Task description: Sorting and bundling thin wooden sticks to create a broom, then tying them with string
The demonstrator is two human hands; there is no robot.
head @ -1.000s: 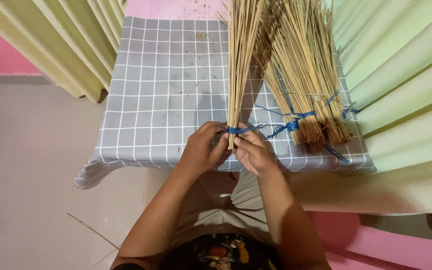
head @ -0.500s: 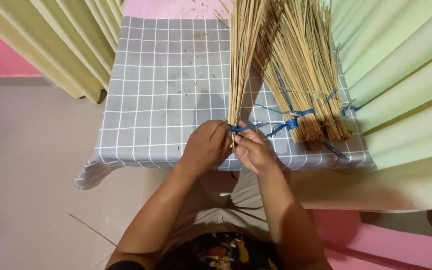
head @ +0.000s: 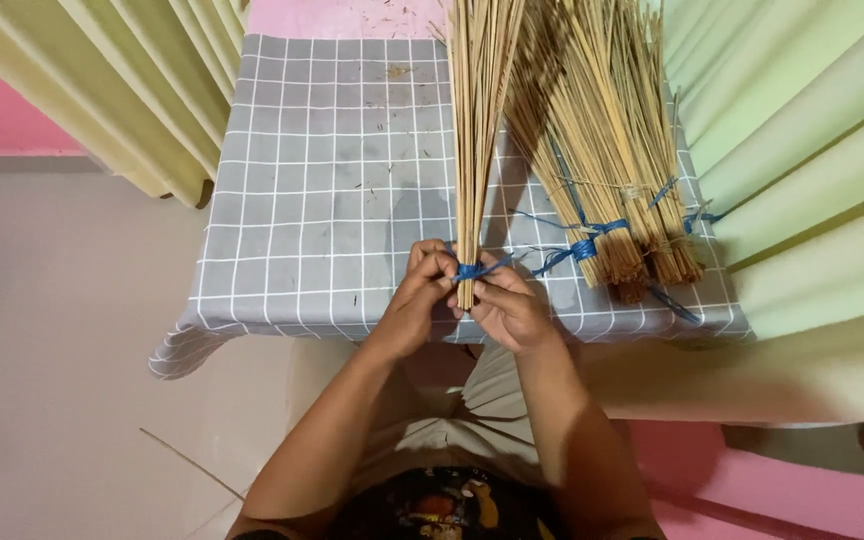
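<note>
Your bundle (head: 477, 130) is pale straw-yellow, bound with a bright blue tie (head: 469, 269). The pile (head: 602, 150) beside it is the same straw colour, slightly browner at the cut ends, with blue ties of its own. Your cloth (head: 322, 190) is mid grey with a white square grid. The curtains (head: 132, 90) are pale yellow-green. The wall (head: 2, 110) is pink, the floor (head: 52, 350) a plain beige-grey. Your shirt (head: 442, 505) is black with an orange and yellow print.
</note>
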